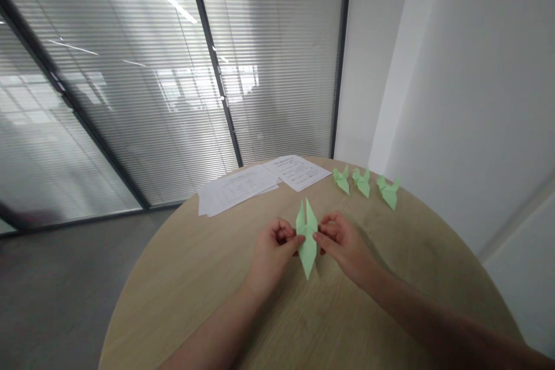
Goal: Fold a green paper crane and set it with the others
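A light green sheet of folded origami paper [308, 248] is held upright just above the table, with two narrow points at its top and one wider point at the bottom. My left hand [277, 245] pinches its left edge between thumb and fingers. On the opposite edge, my right hand [340, 243] grips the paper the same way, thumb in front. The fingertips behind the paper are partly hidden. Beyond my right hand stand three finished-looking green paper cranes, the left crane [341, 180], the middle crane [361, 182] and the right crane [389, 191].
The round wooden table [182, 295] has a curved edge all around. White printed sheets [238, 188] overlap at its far left, and another printed page [299, 171] lies beside them. Behind are glass panels with blinds [277, 58] and a white wall [485, 98].
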`<action>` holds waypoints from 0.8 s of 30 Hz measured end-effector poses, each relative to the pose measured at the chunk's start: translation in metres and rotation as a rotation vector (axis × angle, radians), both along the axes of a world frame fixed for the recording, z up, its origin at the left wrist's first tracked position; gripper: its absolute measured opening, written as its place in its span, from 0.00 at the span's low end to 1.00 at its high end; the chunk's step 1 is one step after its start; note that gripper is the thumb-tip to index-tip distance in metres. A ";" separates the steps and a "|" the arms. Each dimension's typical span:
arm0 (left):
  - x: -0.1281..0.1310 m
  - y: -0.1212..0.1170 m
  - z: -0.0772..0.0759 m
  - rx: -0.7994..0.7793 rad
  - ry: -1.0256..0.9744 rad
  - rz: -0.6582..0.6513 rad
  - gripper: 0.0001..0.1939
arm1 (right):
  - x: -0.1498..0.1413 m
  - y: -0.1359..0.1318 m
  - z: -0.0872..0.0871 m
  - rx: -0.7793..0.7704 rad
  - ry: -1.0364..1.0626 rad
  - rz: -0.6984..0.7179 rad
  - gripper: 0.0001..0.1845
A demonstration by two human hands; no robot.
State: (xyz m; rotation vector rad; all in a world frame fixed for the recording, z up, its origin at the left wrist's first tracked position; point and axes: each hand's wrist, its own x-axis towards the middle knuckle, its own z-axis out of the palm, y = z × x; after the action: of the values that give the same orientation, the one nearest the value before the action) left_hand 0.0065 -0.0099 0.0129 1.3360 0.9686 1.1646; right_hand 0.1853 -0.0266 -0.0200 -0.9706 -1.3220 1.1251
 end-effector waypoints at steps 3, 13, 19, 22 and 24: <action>0.001 -0.002 0.003 -0.024 -0.013 -0.028 0.20 | -0.001 0.003 -0.002 -0.055 -0.046 0.081 0.20; -0.003 0.002 0.005 -0.007 0.014 -0.085 0.27 | 0.007 0.001 0.000 -0.110 -0.109 0.127 0.23; -0.003 0.002 0.003 -0.050 -0.008 -0.096 0.26 | 0.003 -0.001 0.007 -0.171 -0.039 0.189 0.24; -0.004 0.003 0.003 -0.089 0.099 -0.133 0.20 | 0.005 -0.001 0.008 -0.164 -0.048 0.126 0.22; -0.005 0.004 0.002 -0.088 0.175 -0.148 0.17 | 0.006 0.000 0.007 -0.171 -0.045 0.102 0.22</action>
State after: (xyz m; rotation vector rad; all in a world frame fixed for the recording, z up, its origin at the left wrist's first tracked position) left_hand 0.0014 -0.0060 0.0150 1.4306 1.0151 0.8954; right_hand 0.1913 -0.0265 -0.0127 -1.0677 -1.3400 1.3181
